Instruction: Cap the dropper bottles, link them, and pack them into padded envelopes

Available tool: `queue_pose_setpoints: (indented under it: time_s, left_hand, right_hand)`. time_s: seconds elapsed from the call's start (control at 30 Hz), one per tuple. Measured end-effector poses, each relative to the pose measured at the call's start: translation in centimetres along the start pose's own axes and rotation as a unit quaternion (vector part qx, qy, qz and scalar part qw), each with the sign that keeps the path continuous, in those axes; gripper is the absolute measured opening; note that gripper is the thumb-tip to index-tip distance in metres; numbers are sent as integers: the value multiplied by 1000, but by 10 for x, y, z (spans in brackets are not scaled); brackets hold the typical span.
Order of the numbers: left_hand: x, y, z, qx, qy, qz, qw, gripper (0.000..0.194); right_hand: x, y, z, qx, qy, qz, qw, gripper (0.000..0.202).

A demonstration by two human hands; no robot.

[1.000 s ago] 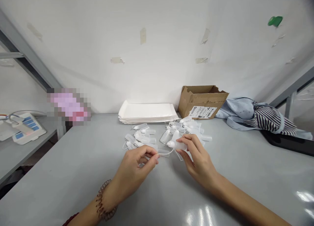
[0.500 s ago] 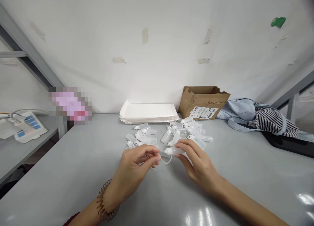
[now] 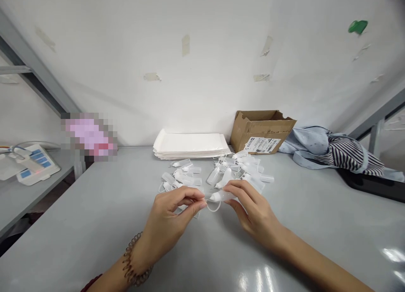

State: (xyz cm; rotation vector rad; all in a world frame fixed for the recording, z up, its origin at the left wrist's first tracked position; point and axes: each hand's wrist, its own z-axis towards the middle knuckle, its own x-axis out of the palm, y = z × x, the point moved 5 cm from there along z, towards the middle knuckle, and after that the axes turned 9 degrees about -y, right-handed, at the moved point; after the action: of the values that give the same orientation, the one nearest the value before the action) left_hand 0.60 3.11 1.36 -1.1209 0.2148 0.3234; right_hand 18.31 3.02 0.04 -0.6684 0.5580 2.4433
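My right hand [image 3: 256, 209] pinches a small translucent needle-tip squeeze bottle [image 3: 218, 196] by its body, its white nozzle end pointing left. From the nozzle end a thin white cap strap [image 3: 214, 210] loops down and across to my left hand [image 3: 174, 212]. Thumb and fingers of that hand are pressed together on the strap's far end; whatever cap sits there is hidden. The thin tip of the bottle reaches close to the left fingertips. Behind my hands lie two loose piles of similar bottles, a left pile [image 3: 190, 180] and a right pile [image 3: 253, 167].
A stack of white trays or sheets [image 3: 191, 142] lies by the wall. An open cardboard box [image 3: 262, 131] stands right of it, beside a light blue cloth bag [image 3: 311, 144] and a dark flat object [image 3: 373, 188]. The grey table [image 3: 104, 216] has a left edge with a lower surface beyond.
The bottle in my right hand has shifted slightly left, bringing its tip closer to my left fingertips. Both hands keep their grip.
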Motion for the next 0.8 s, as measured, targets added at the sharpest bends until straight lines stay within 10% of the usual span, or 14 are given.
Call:
queue_pose_setpoints:
  time_s: [0.8]
  left_hand:
    - [-1,5,0,-28,4,-31,999,9]
  right_hand:
    - [-8,3,2,-40,-59,21,997,35]
